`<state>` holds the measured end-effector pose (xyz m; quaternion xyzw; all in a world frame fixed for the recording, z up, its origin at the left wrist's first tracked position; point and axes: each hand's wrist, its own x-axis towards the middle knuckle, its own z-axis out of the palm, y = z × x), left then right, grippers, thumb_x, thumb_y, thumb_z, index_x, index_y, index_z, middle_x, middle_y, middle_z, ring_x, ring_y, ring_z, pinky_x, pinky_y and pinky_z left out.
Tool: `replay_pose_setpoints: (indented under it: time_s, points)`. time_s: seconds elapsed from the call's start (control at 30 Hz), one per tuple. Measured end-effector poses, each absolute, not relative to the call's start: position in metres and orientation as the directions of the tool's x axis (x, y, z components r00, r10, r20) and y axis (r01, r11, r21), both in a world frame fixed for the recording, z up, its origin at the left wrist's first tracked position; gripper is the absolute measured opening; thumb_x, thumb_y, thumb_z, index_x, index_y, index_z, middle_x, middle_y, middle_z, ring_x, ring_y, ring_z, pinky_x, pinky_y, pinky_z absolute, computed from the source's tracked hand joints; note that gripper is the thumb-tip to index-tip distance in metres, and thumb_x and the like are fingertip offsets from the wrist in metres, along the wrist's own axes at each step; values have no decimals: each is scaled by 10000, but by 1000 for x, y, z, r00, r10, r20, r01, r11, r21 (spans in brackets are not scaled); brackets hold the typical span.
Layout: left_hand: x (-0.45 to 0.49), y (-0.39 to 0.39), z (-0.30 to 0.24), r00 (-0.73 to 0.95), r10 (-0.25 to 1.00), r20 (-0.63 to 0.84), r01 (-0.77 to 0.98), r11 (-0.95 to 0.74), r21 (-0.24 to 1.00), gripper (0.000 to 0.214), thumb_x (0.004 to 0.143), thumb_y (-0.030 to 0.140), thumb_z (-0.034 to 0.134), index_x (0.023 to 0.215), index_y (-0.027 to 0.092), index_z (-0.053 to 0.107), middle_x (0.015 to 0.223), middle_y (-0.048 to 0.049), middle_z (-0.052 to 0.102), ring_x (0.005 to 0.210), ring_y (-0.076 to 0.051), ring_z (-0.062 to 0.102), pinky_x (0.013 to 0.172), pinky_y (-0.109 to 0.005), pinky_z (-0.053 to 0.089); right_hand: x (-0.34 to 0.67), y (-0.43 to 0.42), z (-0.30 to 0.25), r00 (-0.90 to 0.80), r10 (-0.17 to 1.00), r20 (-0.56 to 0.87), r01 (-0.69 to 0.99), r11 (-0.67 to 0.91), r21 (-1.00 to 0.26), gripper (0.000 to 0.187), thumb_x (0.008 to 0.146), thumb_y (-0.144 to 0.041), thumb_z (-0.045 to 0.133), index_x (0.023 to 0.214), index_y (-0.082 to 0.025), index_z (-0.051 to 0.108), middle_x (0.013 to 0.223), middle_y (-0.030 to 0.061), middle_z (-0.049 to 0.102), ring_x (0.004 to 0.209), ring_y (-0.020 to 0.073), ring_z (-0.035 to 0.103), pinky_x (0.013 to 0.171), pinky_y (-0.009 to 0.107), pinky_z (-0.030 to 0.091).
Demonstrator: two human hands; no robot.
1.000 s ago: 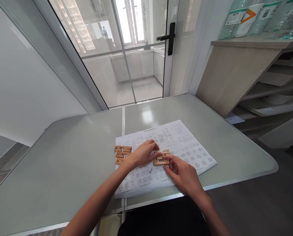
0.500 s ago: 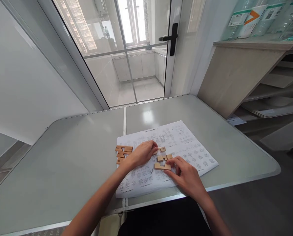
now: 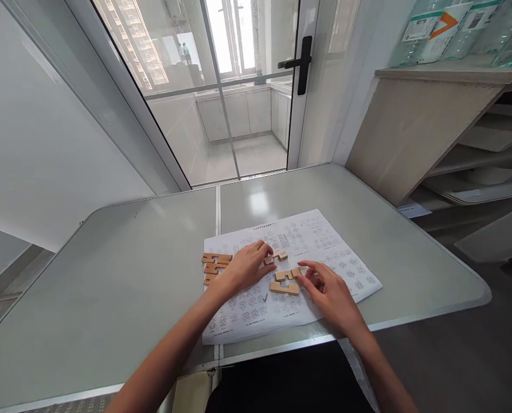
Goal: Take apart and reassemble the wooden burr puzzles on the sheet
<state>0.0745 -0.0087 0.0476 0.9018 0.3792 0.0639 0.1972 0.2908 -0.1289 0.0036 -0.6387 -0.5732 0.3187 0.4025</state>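
Note:
My left hand [image 3: 246, 265] rests on a printed sheet of paper [image 3: 324, 252], its fingers curled onto a small wooden puzzle piece [image 3: 275, 257]. My right hand [image 3: 329, 289] hovers just right of two more wooden pieces, a notched one [image 3: 287, 274] and a longer one [image 3: 284, 288], with its fingers stretched toward the notched one. Whether a fingertip touches it is unclear. Several darker wooden pieces [image 3: 215, 265] lie in a stack at the sheet's left edge, behind my left wrist.
The sheet lies on a grey-green table [image 3: 109, 275] with a rounded far-left corner. A wooden shelf unit [image 3: 414, 126] stands at the right. A glass door with a black handle [image 3: 301, 63] is beyond the table.
The cluster of wooden pieces held between both hands has come apart into three separate pieces on the sheet. My right hand let go of the longer piece and opened.

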Motion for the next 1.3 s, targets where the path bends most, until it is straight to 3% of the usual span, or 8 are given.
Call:
replay_pose_setpoints:
  time_s: [0.13,0.3,0.53,0.63,0.73,0.87,1.1,1.3]
  points:
    - [68,-6,43,662,750,-18,653,-565,504,253,1007,407,584,1116,195,669,1163,-82,695,920,-231,682,845,-377,528,294,-116,8,43,999,28,568,-1,-823,297,971,-458,625,1160,-265,748,991,60,708,700,203,652,746,384,559]
    - [65,-8,47,530,846,-58,538,-283,794,384,997,498,585,1185,178,681,1098,-91,732,943,-227,671,858,-374,533,297,-107,15,-8,999,33,557,32,-830,247,984,-449,625,1067,-249,743,1058,66,709,787,213,680,769,386,553]
    - [61,-7,56,517,841,-163,271,20,962,553,955,636,611,1222,153,634,903,-50,698,850,-185,645,871,-362,514,292,-74,40,-142,990,17,110,33,-993,392,904,-563,712,1153,-264,758,1525,107,517,839,173,706,678,341,600]
    - [60,-7,52,498,849,-176,223,71,972,564,953,620,638,1261,159,541,788,-5,656,805,-169,627,831,-333,494,280,-51,48,-255,967,-5,-19,-10,-1000,381,889,-555,734,1117,-251,765,1309,89,679,839,173,694,716,333,583]
    - [58,-7,47,475,864,-170,194,86,977,545,981,608,603,1287,177,470,812,-6,665,750,-153,614,771,-310,483,268,-32,46,-286,958,14,-115,-20,-993,367,893,-545,736,1084,-234,774,979,42,730,816,165,657,697,298,545]
    - [50,-5,44,423,903,-80,247,-30,969,505,1015,573,540,1336,197,435,984,-45,679,809,-155,613,800,-321,495,258,-24,34,-233,972,13,-142,-20,-990,388,870,-544,764,1087,-223,761,847,7,706,733,142,605,671,286,501]
    - [44,-5,51,356,926,127,168,-197,966,477,954,478,667,1341,219,561,982,-20,617,932,-169,603,904,-318,499,251,-26,26,-85,992,93,-25,91,-995,457,847,-591,750,1100,-213,713,902,31,710,667,139,553,602,292,481]
    - [49,-3,49,316,942,111,91,-146,985,381,999,544,603,949,171,669,849,-24,621,797,-149,565,790,-288,488,247,-26,21,-147,981,130,-64,122,-990,391,889,-567,727,1089,-233,683,1029,43,672,756,145,588,606,273,488]
